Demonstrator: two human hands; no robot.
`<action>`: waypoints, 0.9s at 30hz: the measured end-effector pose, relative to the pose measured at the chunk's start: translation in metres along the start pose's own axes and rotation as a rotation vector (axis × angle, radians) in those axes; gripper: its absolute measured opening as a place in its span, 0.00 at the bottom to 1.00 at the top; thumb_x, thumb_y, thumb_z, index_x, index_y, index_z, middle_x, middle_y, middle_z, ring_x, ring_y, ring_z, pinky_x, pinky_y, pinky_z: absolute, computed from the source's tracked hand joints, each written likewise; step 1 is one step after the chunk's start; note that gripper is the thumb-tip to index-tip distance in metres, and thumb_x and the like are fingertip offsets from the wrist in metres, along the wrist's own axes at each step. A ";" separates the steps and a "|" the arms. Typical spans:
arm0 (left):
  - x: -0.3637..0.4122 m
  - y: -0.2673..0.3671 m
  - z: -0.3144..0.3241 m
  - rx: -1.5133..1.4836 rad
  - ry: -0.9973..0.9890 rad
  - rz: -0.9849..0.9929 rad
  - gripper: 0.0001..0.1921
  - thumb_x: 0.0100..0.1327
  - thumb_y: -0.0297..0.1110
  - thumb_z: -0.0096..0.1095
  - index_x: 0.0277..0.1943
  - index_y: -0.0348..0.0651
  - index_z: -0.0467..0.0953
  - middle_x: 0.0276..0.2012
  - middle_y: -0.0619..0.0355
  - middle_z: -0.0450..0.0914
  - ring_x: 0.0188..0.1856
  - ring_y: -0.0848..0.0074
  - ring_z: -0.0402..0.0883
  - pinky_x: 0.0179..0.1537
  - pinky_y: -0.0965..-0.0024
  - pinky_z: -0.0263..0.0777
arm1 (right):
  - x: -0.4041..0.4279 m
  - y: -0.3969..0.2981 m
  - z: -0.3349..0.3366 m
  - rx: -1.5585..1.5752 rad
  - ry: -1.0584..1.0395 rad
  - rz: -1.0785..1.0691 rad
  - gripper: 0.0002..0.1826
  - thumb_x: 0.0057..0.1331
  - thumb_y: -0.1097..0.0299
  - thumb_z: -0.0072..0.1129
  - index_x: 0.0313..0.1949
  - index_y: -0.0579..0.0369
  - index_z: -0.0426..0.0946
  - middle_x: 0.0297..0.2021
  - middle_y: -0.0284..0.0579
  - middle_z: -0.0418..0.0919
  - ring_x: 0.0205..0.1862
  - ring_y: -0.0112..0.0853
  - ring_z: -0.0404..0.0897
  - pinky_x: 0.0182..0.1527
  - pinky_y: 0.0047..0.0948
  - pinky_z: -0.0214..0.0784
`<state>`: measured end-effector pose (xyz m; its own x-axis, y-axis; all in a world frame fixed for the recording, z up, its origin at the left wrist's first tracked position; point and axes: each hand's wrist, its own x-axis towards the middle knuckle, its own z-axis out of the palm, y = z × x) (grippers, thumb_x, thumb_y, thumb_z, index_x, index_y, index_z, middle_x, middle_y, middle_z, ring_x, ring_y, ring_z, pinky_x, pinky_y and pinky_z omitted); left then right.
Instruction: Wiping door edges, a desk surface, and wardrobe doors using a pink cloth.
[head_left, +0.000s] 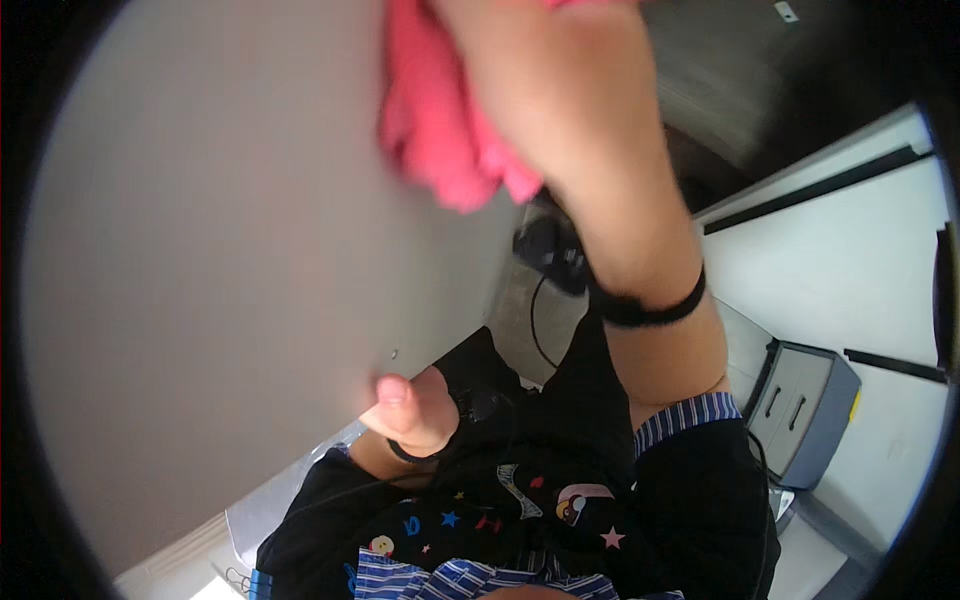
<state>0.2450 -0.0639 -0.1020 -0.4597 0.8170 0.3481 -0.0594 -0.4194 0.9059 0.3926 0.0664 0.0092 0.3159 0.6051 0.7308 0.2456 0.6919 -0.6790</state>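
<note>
My right hand (555, 67) is close to the camera at the top, blurred and partly cut off, with a pink cloth (442, 127) bunched beside and under it against a large flat grey panel (225, 225). The fingers are not clearly seen. A black band circles the right forearm. My left hand (412, 412) is at the lower edge of the panel, thumb uppermost and seemingly touching it; its fingers are hidden behind the thumb and panel edge. A small round fitting (394, 354) shows on the panel just above that thumb.
A blurred black object (551, 251) with a cable (534, 322) lies beyond the panel edge. At right are white panels (825, 255) with black strips and a small grey cabinet (795, 412) with two handles. A blue binder clip (260, 583) is at the lower left.
</note>
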 end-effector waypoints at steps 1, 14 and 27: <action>-0.001 -0.005 -0.003 0.030 0.020 -0.006 0.35 0.66 0.58 0.54 0.65 0.36 0.66 0.61 0.47 0.72 0.62 0.57 0.72 0.61 0.52 0.65 | 0.008 0.005 -0.005 0.091 -0.046 0.159 0.06 0.65 0.68 0.55 0.37 0.55 0.75 0.22 0.48 0.77 0.22 0.43 0.76 0.25 0.38 0.67; 0.032 0.010 -0.028 0.212 0.554 -0.216 0.26 0.60 0.50 0.64 0.49 0.35 0.74 0.43 0.53 0.80 0.43 0.67 0.80 0.47 0.63 0.74 | -0.194 0.275 -0.023 -0.028 0.051 0.727 0.13 0.65 0.69 0.56 0.48 0.59 0.76 0.39 0.51 0.83 0.44 0.39 0.83 0.49 0.37 0.72; 0.024 -0.013 -0.052 -0.296 -0.206 -0.297 0.27 0.57 0.47 0.64 0.56 0.42 0.76 0.54 0.54 0.78 0.59 0.60 0.74 0.62 0.56 0.66 | -0.280 0.290 -0.026 0.170 0.072 1.371 0.14 0.70 0.63 0.52 0.48 0.59 0.75 0.41 0.45 0.83 0.44 0.34 0.81 0.46 0.38 0.73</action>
<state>0.1888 -0.0601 -0.1178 -0.2004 0.9679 0.1516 -0.4258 -0.2254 0.8763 0.3990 0.0875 -0.3946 0.2594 0.8162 -0.5163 -0.4084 -0.3917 -0.8245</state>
